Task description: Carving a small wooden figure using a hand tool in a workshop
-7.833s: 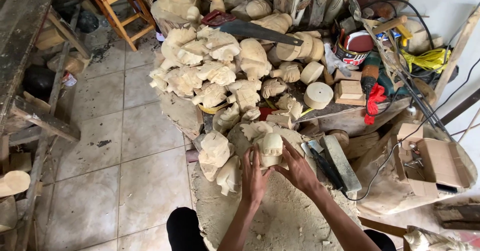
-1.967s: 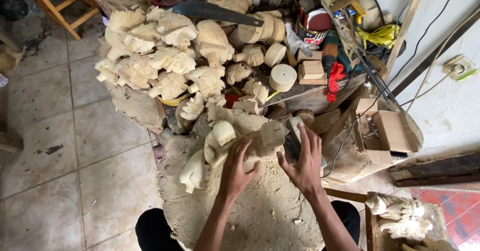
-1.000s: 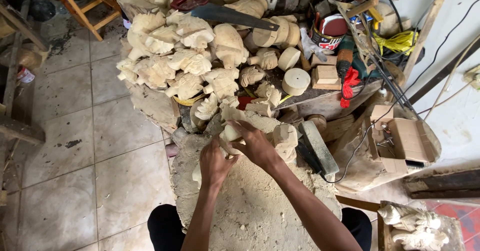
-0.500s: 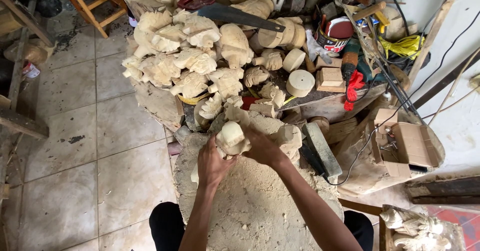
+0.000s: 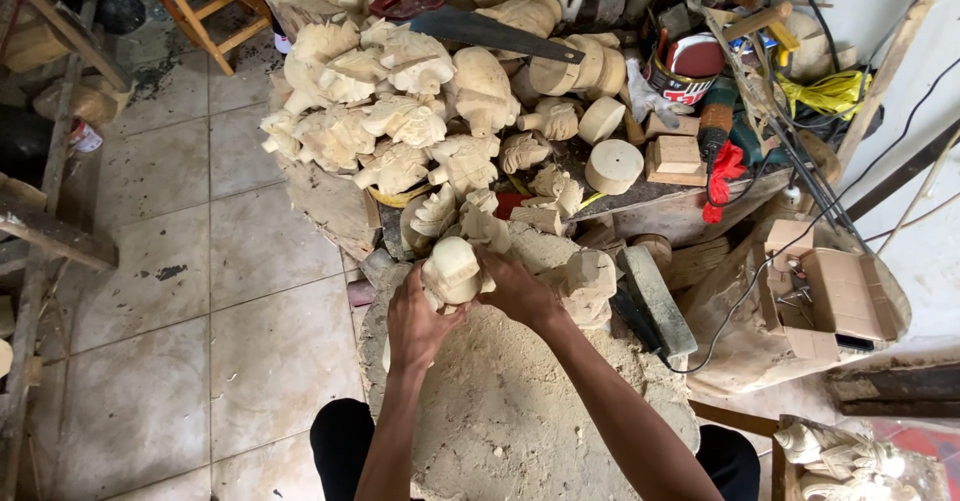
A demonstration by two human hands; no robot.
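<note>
Left hand (image 5: 415, 316) is gripping the pale wooden carving (image 5: 452, 269) from below-left, fingers wrapped on it. Right hand (image 5: 520, 289) is clasping the same carving from its right side. Beyond both hands, a pile of unfinished carvings (image 5: 400, 126) is lying; a handsaw (image 5: 480, 29) is resting farther up-right.

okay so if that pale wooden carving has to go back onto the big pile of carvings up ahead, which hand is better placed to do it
Probably the left. The left hand cups the pale carving from below and the side, bearing it, while the right hand only rests against its right side. The pile of carvings lies ahead and slightly left.
</note>
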